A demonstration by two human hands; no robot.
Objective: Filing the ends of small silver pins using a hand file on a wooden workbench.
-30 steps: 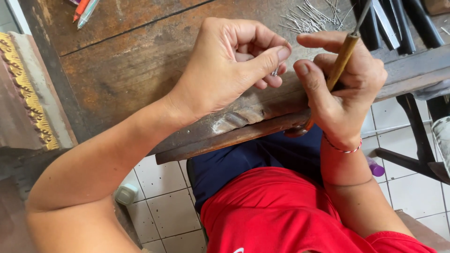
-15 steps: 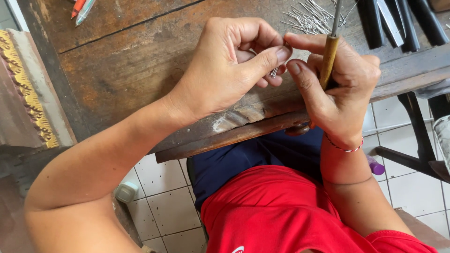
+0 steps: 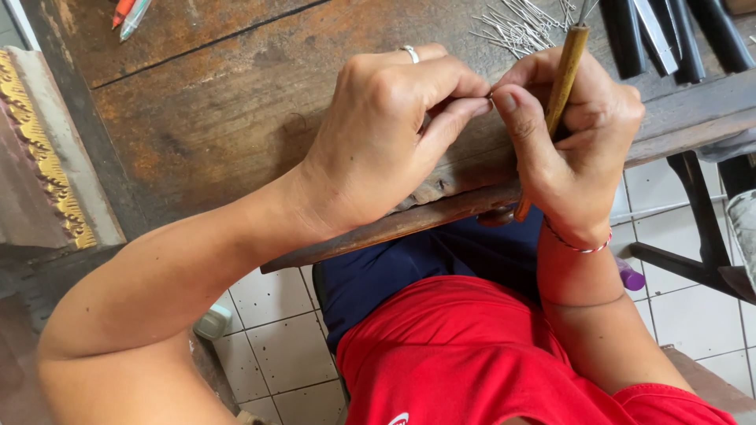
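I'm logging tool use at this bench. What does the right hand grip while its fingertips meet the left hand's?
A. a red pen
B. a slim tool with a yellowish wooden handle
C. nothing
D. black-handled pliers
B: the right hand has the slim tool with a yellowish wooden handle running through its fingers, handle upright, while its thumb meets the left hand.

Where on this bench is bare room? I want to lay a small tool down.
Free: the worn wood of the bench, between the pens at the far left and the left hand. Crowded: the far right, with the wire pile, the dark tools and the right hand holding a wooden-handled tool.
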